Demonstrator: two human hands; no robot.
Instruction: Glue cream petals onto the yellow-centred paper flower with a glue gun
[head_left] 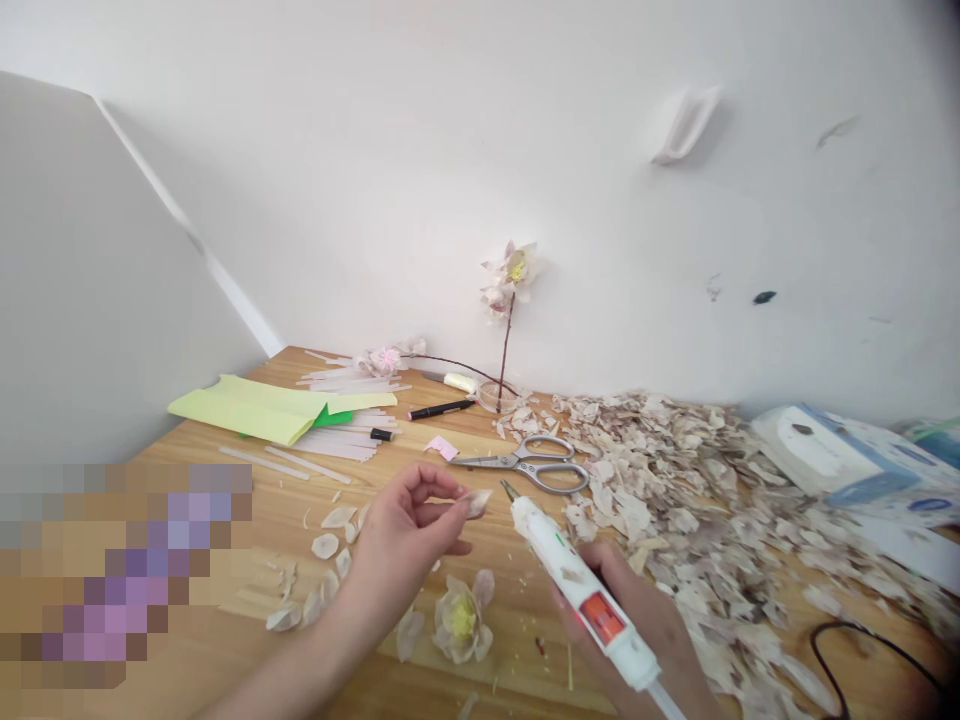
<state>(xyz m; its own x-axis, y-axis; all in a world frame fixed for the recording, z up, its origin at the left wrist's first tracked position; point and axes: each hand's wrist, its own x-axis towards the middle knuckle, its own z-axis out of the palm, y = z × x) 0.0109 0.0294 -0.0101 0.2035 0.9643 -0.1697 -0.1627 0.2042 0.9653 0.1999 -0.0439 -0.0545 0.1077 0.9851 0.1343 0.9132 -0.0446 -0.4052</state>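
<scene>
Left hand [409, 535]: thumb and fingertips together, pinching a pale dried petal [477, 503] by its edge. Right hand [645, 620]: fingers clamped round a white hot-glue gun [577, 590], nozzle tilted up, the petal near it at 9 o'clock, not touching. Part-assembled petal flower [461, 620]: on the wooden table [517, 610], 6 o'clock from the petal. Steel scissors [525, 465]: 1 o'clock. Heaped petals [660, 500]: 3 o'clock. Handling note: a fingertip pinch leaves the petal's face exposed and the palm clear of the nozzle.
</scene>
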